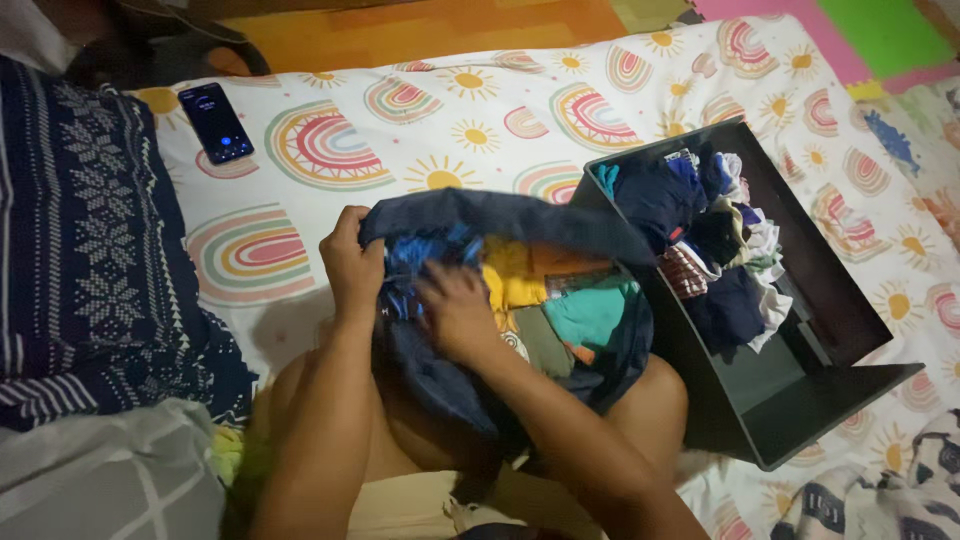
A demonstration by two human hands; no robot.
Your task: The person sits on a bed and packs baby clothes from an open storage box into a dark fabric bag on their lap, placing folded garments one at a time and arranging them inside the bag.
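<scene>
A dark navy garment [520, 222] with a bright blue, yellow and teal print lies bunched on my lap. My left hand [350, 262] grips its upper left edge. My right hand [455, 310] presses on the printed part in the middle, fingers closed into the cloth. To the right, touching the garment, stands a dark grey box [835, 300] with its flap folded down, stuffed with several folded and crumpled clothes [715, 245].
I sit on a bed sheet [470, 120] printed with rainbows and suns. A phone [215, 122] lies at the back left. A navy patterned blanket [85, 250] fills the left side, with pale cloth [110, 470] below it. Colourful foam floor mats [880, 35] lie beyond the bed.
</scene>
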